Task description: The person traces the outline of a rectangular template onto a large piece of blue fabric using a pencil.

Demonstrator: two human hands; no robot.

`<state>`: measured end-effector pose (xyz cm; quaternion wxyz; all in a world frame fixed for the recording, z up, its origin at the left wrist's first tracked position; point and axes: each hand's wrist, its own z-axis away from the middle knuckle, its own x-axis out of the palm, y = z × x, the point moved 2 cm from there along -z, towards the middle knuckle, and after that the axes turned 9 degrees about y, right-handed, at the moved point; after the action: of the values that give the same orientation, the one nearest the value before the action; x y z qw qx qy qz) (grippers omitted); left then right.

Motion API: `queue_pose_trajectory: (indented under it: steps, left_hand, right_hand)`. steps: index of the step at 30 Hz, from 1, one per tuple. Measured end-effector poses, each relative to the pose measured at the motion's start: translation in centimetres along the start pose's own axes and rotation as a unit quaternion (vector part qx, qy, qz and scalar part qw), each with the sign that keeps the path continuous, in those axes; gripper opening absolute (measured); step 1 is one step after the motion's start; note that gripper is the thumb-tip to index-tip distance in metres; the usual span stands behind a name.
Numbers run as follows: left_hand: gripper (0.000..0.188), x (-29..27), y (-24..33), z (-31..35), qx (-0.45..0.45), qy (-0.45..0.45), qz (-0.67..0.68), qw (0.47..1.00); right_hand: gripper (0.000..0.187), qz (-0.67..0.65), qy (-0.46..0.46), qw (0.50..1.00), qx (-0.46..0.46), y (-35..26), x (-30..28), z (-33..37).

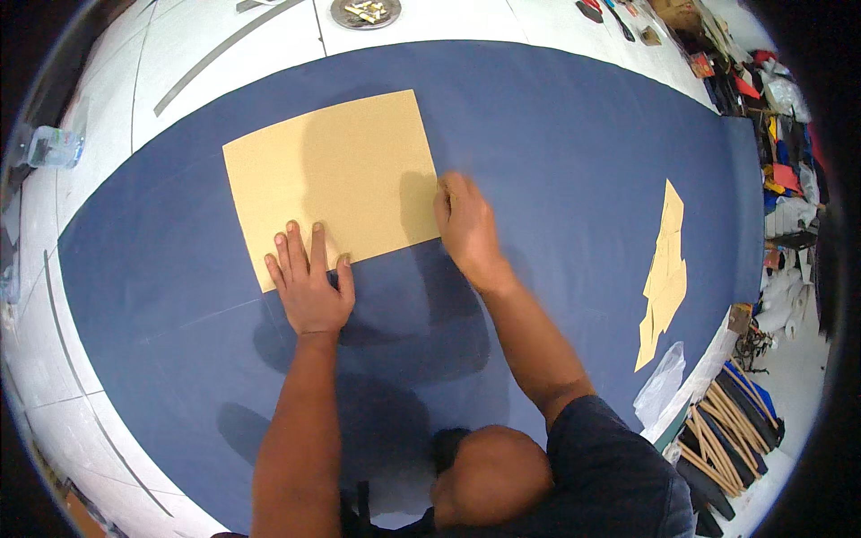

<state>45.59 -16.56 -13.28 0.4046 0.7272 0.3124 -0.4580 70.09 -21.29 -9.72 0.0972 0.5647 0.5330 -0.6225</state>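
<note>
A tan card sheet [359,152], roughly rectangular, lies flat on a wide spread of dark blue fabric [556,125]. My left hand [309,287] rests on the sheet's lower left part, its fingers stretched out and apart. At the sheet's right edge is my right hand [466,229], with its fingers curled together in a pinch. Whatever those fingers may hold is hidden. A faint pale line runs over the fabric left of the sheet's lower corner. Shadows of my arms fall across the sheet and fabric.
Tan paper pieces [664,282] lie on the fabric's right side, near a clear plastic bag [659,386]. Beyond the far edge are a round metal dish [365,13] and a grey strip [215,58]. Wooden sticks [726,430] and assorted clutter [785,179] line the right.
</note>
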Motion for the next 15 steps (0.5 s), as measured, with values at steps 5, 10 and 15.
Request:
queue_pose_trajectory:
  steps: [5,10,15]
  left_hand:
    - [0.061,0.3,-0.1,0.0,0.004,0.002,0.003,1.000]
    - [0.060,0.7,0.3,0.3,0.015,0.015,-0.007,1.000]
    - [0.057,0.7,-0.3,0.1,0.020,0.014,0.009,1.000]
  right_hand:
    - [0.011,0.040,-0.036,0.997,0.061,0.5,-2.8,5.8]
    - [0.017,-0.105,0.038,0.991,0.076,1.9,-5.6,9.1]
    - [0.021,-0.206,0.026,0.978,-0.002,-0.2,-3.3,13.6]
